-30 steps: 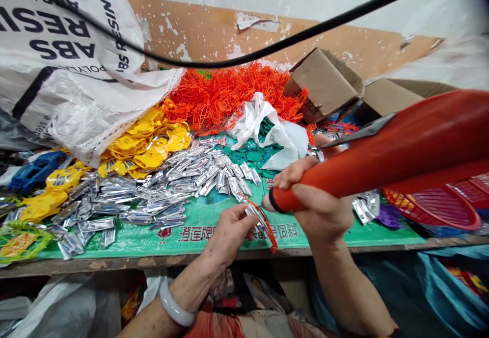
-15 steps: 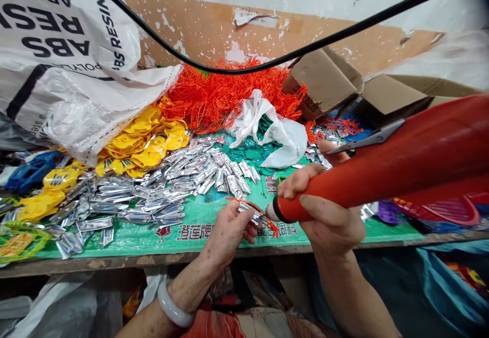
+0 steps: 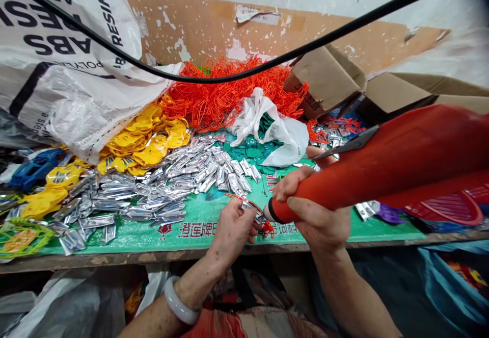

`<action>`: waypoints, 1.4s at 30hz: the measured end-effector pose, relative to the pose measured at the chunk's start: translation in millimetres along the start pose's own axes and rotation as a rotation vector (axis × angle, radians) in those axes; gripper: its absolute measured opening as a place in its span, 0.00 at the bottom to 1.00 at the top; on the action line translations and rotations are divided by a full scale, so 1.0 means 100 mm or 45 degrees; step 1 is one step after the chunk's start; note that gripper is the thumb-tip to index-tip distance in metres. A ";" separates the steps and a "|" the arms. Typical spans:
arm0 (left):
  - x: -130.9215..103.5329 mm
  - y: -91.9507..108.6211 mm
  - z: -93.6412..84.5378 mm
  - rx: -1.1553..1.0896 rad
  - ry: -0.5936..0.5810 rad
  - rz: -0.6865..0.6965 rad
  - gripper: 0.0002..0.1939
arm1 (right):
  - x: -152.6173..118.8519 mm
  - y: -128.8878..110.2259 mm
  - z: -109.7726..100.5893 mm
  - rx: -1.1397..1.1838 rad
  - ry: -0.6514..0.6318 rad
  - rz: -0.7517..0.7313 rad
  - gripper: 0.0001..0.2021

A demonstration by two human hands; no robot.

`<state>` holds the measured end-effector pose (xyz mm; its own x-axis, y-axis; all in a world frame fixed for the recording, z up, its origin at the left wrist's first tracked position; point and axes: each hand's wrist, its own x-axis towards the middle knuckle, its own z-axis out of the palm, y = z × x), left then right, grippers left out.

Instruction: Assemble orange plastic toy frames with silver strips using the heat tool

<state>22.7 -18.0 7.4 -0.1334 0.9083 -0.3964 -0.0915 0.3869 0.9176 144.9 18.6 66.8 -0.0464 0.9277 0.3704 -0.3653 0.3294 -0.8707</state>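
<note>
1. Left end of worktop (image 3: 130, 243): yellow parts (image 3: 145, 144) and loose silver pieces (image 3: 160, 187) lie as they did one second ago; no shift noted.
2. Left hand (image 3: 233, 226), over the front edge near its middle: thumb and fingers pinched closed on one held silver piece (image 3: 250, 205) with an orange strip (image 3: 269, 230) along it. Hand position almost the same as before.
3. Main change: the strip's near end hung close to the front edge; it now sits higher, beside the tool nose. Judgement: piece and tool have been brought together, so the tool is probably being applied. Exact contact point too small to tell.
4. Right hand (image 3: 321, 215), right of middle above the front edge: wrapped firmly round the red hand tool (image 3: 367, 170). Nose now slightly nearer the front edge than a second ago.
5. Black cable (image 3: 214, 79) sags lower across the back.
</note>
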 end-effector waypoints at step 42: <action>1.02 0.44 -0.35 1.405 -0.727 1.421 0.12 | 0.31 -0.10 -0.51 -0.106 0.383 -0.205 0.05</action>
<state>-29.9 86.0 5.9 0.7258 0.6379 0.2574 0.5200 -0.7538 0.4017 194.1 53.0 70.7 0.2863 0.8689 0.4038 -0.2680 0.4773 -0.8369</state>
